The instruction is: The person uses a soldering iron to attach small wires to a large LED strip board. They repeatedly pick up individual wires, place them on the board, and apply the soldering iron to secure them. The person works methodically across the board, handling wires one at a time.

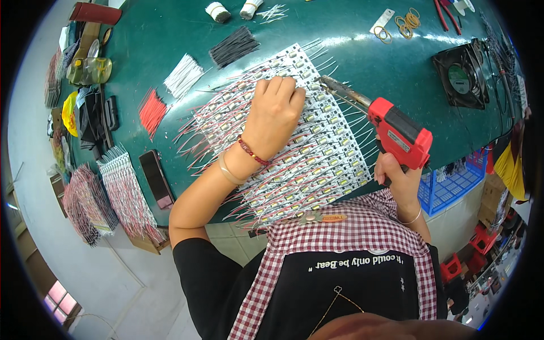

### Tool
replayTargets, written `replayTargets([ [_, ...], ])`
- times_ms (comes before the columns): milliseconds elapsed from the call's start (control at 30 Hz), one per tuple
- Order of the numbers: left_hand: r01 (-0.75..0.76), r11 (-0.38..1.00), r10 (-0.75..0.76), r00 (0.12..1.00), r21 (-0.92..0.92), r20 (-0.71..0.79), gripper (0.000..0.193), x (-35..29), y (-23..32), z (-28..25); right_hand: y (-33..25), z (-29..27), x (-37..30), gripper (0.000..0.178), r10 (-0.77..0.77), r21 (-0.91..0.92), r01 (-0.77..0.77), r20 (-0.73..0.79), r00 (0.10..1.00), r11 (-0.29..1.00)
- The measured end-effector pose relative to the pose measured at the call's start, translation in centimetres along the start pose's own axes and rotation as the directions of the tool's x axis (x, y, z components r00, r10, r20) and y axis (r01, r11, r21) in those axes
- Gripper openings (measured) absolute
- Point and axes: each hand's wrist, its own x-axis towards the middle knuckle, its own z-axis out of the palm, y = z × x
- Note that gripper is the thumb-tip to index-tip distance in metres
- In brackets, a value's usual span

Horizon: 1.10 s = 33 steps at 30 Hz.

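Observation:
My right hand [396, 177] is wrapped round the grip of a red and black soldering gun [399, 133]. Its metal tip points left and rests at or just above the upper right part of a large white panel of LED circuit boards [334, 148]; contact cannot be made out. Rows of small yellowish LEDs cover the panel, with red and white wires soldered along it. Over the panel's upper middle, my left hand [277, 107] is closed with its fingers curled down, close to the tip. Its fingertips, and anything between them, are hidden.
Bundles of red wires [152, 112], white wires [183, 76] and black wires [234, 46] lie beyond the panel. A phone [156, 177] and finished wired strips [129, 195] are at left. At right stand a black fan [460, 76] and a blue crate [453, 184].

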Motion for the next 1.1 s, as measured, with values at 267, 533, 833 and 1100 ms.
replayTargets([
  [267,0.058,0.998,-0.058,0.998,-0.013,0.001,0.017,-0.5,1.5,-4.1,0.2,-0.8,-1.2,0.01,0.013,0.079,-0.012,-0.011,1.0,0.997],
  [533,0.039,0.982,-0.049,0.997,-0.185,-0.052,0.026,-1.2,1.0,0.3,1.6,-0.9,-1.8,0.009,0.09,0.042,-0.09,0.016,0.996,0.995],
  [833,0.034,0.982,-0.046,0.997,-0.185,-0.059,0.026,-1.0,1.2,1.0,1.8,-0.9,-1.8,0.02,0.114,-0.028,-0.114,0.004,0.993,0.993],
  [1100,0.04,0.985,-0.053,0.995,-0.167,-0.08,0.026,-1.1,1.6,1.2,2.2,-1.0,-2.2,0.02,0.063,-0.035,-0.063,-0.014,0.998,0.997],
])
